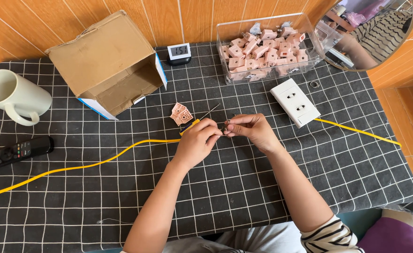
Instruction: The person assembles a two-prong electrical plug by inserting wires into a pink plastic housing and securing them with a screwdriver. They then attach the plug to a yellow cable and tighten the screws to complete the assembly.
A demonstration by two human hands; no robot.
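My left hand [198, 140] and my right hand [251, 129] meet over the middle of the black checked tablecloth [244, 187]. Their fingertips pinch a tiny dark part [224, 128] between them; it is too small to identify. A screwdriver [200, 117] with a yellow handle and thin metal shaft lies under my left hand's fingers, pointing up and to the right. Just left of it rests a pink plastic socket piece [181, 114]. A yellow cable [98, 161] runs from the left edge up to my left hand.
An open cardboard box [104, 63] lies on its side at back left. A clear bin [267, 44] holds several pink pieces. There is also a white socket plate [295, 102], a small metal ring [314, 84], a digital clock [179, 51], a white mug [13, 96], a black remote [14, 151] and a round mirror [370, 30].
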